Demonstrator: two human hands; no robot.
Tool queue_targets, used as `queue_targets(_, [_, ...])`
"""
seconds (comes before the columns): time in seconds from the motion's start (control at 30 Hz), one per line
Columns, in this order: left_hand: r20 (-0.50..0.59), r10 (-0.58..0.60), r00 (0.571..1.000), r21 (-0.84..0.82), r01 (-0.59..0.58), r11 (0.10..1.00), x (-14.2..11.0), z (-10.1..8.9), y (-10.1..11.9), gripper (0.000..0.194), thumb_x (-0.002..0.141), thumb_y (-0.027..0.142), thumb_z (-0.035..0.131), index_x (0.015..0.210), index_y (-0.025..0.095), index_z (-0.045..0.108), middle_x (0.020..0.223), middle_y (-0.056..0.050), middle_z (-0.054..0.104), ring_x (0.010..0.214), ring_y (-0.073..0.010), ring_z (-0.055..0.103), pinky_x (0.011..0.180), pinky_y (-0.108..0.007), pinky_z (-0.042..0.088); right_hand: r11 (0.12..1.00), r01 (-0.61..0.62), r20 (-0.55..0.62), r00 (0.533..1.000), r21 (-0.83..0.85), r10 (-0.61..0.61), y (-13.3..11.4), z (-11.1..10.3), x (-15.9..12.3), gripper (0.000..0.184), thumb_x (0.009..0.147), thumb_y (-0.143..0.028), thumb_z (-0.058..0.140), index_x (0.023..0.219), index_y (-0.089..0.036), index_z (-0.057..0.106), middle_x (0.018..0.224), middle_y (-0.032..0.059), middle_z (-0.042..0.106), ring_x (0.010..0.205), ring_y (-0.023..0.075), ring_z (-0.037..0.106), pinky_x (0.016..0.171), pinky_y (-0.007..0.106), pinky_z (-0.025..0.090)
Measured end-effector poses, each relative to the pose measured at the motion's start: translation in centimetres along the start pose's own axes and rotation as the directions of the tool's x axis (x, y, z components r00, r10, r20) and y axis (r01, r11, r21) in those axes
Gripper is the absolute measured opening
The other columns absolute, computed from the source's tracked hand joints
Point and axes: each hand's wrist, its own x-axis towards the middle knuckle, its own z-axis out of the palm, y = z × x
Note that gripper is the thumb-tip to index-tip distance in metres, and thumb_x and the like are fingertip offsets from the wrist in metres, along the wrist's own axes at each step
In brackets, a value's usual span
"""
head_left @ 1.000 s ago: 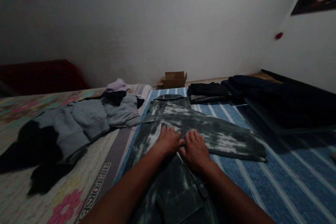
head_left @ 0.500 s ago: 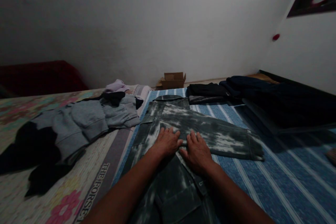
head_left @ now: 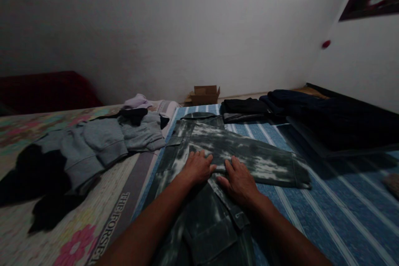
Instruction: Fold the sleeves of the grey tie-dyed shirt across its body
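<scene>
A dark green and white tie-dyed garment (head_left: 249, 153) lies spread on a blue striped sheet (head_left: 336, 216), with one sleeve laid across to the right. My left hand (head_left: 198, 167) rests flat on the garment near its middle, fingers stretched out. My right hand (head_left: 240, 181) lies flat beside it on the sleeve's near edge, fingers together and extended. Neither hand holds anything.
Grey garments (head_left: 102, 143) and black clothes (head_left: 37, 178) lie on a floral bedcover (head_left: 77, 241) at the left. Folded dark clothes (head_left: 245, 108) and a dark pile (head_left: 330, 116) sit at the back right. A cardboard box (head_left: 204, 93) stands by the wall.
My right hand has slid a little to the right and toward me along the sleeve. The left hand has hardly moved.
</scene>
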Motion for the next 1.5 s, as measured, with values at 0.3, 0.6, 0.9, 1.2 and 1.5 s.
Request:
queue_targets(0.3, [0.000, -0.003, 1.000, 0.003, 0.003, 1.000, 0.0, -0.1, 0.0, 0.044, 0.092, 0.043, 0.041, 0.125, 0.018, 0.057, 0.130, -0.019, 0.054, 0.122, -0.0349, 0.050, 0.101, -0.051, 0.033, 0.998, 0.061, 0.046, 0.997, 0.012, -0.062, 1.6, 0.3, -0.6, 0.068, 0.092, -0.053, 0.041, 0.145, -0.011, 0.035, 0.152, 0.0190, 0.027, 0.141, 0.0306, 0.022, 0.113, 0.046, 0.022])
queue_targets(0.6, [-0.002, 0.022, 1.000, 0.032, -0.022, 0.999, 0.3, 0.0, -0.2, 0.045, 0.092, 0.045, 0.039, 0.124, 0.019, 0.057, 0.125, -0.019, 0.057, 0.116, -0.0339, 0.053, 0.097, -0.049, 0.036, 0.997, 0.051, -0.055, 0.997, 0.049, -0.048, 2.3, -0.7, -1.3, 0.048, 0.091, -0.032, 0.045, 0.135, -0.012, 0.048, 0.144, 0.0135, 0.043, 0.134, 0.0249, 0.037, 0.112, 0.039, 0.028])
queue_targets(0.9, [0.002, 0.023, 1.000, 0.028, -0.024, 0.999, 0.2, -0.4, -0.2, 0.047, 0.091, 0.047, 0.039, 0.124, 0.018, 0.057, 0.128, -0.019, 0.056, 0.116, -0.0349, 0.053, 0.095, -0.048, 0.037, 0.999, 0.025, 0.009, 1.000, -0.034, -0.025, 3.5, -0.6, -3.0, 0.055, 0.094, -0.038, 0.044, 0.143, -0.012, 0.040, 0.152, 0.0128, 0.031, 0.141, 0.0266, 0.023, 0.115, 0.046, 0.020])
queue_targets(1.2, [0.000, 0.022, 1.000, 0.029, -0.022, 0.999, 0.4, -0.1, -0.3, 0.048, 0.091, 0.049, 0.040, 0.124, 0.019, 0.058, 0.124, -0.018, 0.058, 0.116, -0.0349, 0.053, 0.096, -0.049, 0.036, 0.998, -0.054, 0.053, 0.997, -0.040, 0.056, 4.3, -1.5, -4.2, 0.064, 0.094, -0.049, 0.041, 0.142, -0.007, 0.040, 0.152, 0.0171, 0.027, 0.142, 0.0293, 0.018, 0.115, 0.045, 0.016])
queue_targets(1.5, [0.028, 0.022, 0.999, 0.064, -0.024, 0.998, 0.1, -0.9, 0.1, 0.049, 0.092, 0.048, 0.038, 0.125, 0.018, 0.058, 0.122, -0.019, 0.059, 0.112, -0.0350, 0.056, 0.094, -0.049, 0.039, 0.997, -0.001, 0.032, 0.999, 0.079, -0.001, 1.4, -1.1, 1.9, 0.076, 0.095, -0.059, 0.026, 0.146, -0.003, 0.029, 0.154, 0.0199, 0.020, 0.143, 0.0296, 0.013, 0.114, 0.045, 0.016])
